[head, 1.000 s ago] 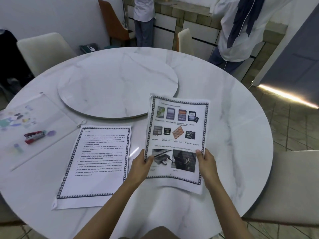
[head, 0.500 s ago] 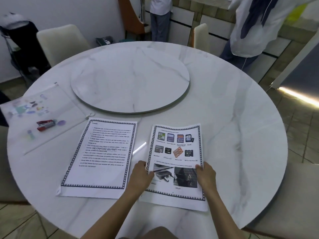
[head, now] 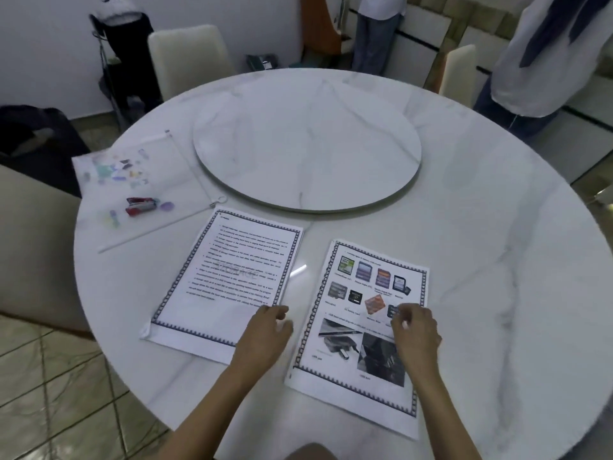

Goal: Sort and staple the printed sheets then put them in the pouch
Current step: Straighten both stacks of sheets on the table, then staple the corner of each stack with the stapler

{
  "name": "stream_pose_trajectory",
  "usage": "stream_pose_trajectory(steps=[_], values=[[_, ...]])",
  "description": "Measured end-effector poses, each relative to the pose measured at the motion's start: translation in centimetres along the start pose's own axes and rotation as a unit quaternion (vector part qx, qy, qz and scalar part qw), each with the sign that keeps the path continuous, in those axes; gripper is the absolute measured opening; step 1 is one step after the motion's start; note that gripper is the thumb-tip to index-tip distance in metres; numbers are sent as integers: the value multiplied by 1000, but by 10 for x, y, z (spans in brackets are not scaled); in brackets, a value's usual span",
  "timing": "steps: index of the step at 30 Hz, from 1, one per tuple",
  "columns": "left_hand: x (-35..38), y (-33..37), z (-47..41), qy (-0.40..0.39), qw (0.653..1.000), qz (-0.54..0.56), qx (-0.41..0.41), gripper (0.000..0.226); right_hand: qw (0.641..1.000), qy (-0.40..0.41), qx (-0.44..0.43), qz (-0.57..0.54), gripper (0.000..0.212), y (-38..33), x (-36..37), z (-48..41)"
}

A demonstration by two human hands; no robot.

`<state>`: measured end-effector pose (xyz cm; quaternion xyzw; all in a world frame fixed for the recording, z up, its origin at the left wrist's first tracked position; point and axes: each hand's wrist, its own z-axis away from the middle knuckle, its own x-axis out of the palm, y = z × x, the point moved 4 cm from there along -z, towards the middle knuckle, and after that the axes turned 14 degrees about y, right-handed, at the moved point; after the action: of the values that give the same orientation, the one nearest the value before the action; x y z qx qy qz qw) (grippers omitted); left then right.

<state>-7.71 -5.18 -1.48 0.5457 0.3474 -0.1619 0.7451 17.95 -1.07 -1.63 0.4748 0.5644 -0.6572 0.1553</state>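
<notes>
Though apart, two stacks (head: 229, 277) (head: 351, 363), one pouch (head: 179, 180).

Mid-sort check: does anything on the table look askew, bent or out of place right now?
Only minor things. The text stack has its near left corner curled up, and its sheets are slightly fanned along the far right edge. The picture sheets lie flat, angled differently from it. Nothing looks spilled or torn.

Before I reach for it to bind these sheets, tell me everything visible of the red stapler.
The stapler is small, red with dark and silvery parts, closed and lying flat. It sits at the clear zip pouch on the left of the table, beside a purple round piece; whether inside or on top is unclear.
</notes>
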Motion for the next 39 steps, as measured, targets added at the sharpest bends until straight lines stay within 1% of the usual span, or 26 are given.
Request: stream_pose_trajectory(steps=[3, 7, 11, 15, 19, 24, 31, 35, 37, 39], values=[[-23, -12, -15, 12, 999, 11, 45, 36, 996, -43, -68, -41, 21, -39, 25, -2], [-64, -42, -42, 38, 996, -7, 86, 38, 985, -100, -130, -53, 26, -97, 60, 6], [-108, -80, -74, 60, 991, -58, 101, 39, 969, -137, -205, -34, 30, -154, 104, 18], [-148, -117, -103, 74, 987, -101, 101, 41, 957, -161, -241, -30, 31, -210, 150, 33], [-181, -148, -124, 86, 983, -124, 101, 38, 936, -187, -295, -32, 33, -269, 193, 46], [-205, -171, -141, 70, 984, -130, 103, 40, 919, -206, -336, -23, 34, -336, 236, 55], [-233, -191, -166, 92, 984, -128, 87, 40, 889, -213, -405, -12, 34, -417, 296, 62], [-242, -201, -170, 109, 979, -131, 115, 36, 887, -196, -418, 3, 36, -441, 324, 68], [-246, -206, -171, 110, 978, -135, 115, 40, 881, -209, -424, 17, 39, -446, 334, 70], [-250, -210, -172, 110, 978, -134, 120, 43, 878, -221, -425, 26, 37, -448, 339, 72]])
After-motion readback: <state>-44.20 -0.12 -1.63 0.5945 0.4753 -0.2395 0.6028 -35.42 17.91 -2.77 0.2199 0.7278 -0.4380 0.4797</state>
